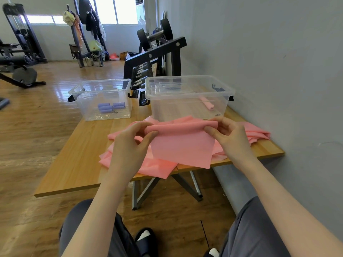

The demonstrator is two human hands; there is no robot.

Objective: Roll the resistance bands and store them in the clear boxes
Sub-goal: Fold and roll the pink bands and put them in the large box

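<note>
Just in front of the right clear box (189, 101), the pink band (181, 143) runs crosswise, its rolled top edge pinched by the left hand (133, 141) and right hand (228, 134) at its 2 ends.

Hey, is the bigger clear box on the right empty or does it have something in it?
Not empty: one rolled pink band lies inside the right clear box.

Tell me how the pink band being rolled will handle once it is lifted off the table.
Likely floppy: the pink band drapes and creases below where the left hand and right hand pinch its rolled edge. Probably light, since fingertips alone hold it. The roll may loosen if released, though the pink roll in the right box has kept its shape.
</note>
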